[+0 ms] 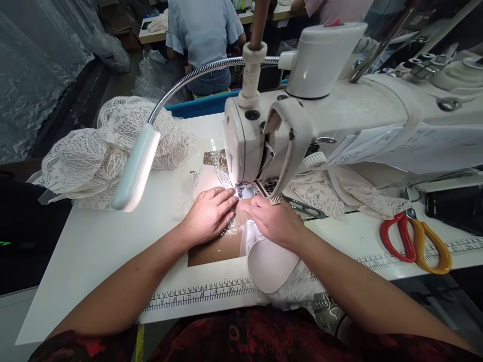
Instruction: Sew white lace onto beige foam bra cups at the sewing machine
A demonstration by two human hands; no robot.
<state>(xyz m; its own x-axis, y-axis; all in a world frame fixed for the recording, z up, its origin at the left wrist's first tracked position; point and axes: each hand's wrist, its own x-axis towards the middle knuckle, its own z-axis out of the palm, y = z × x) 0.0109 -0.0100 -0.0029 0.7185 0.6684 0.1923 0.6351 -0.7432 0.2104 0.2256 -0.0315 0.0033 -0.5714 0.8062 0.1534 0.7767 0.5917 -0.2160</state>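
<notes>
Under the head of the white sewing machine (241,146), a pale bra piece with lace trim (208,182) lies at the lit needle area. My left hand (212,213) rests flat on the work left of the presser foot, fingers stretched forward. Right of the needle, my right hand (278,221) has its fingers closed on the edge of the bra piece, its index finger pointing at the foot. Below that hand, a smooth white bra cup (269,266) with lace hangs toward the table's front edge. My fingers partly hide the seam.
Bunched cream lace (86,156) sits at the left, behind the lamp (138,168). Red-and-yellow-handled scissors (415,246) and more lace (317,193) lie to the right. Brown tape (215,251) and a printed ruler (199,294) mark the table. A person in light blue (204,35) sits beyond.
</notes>
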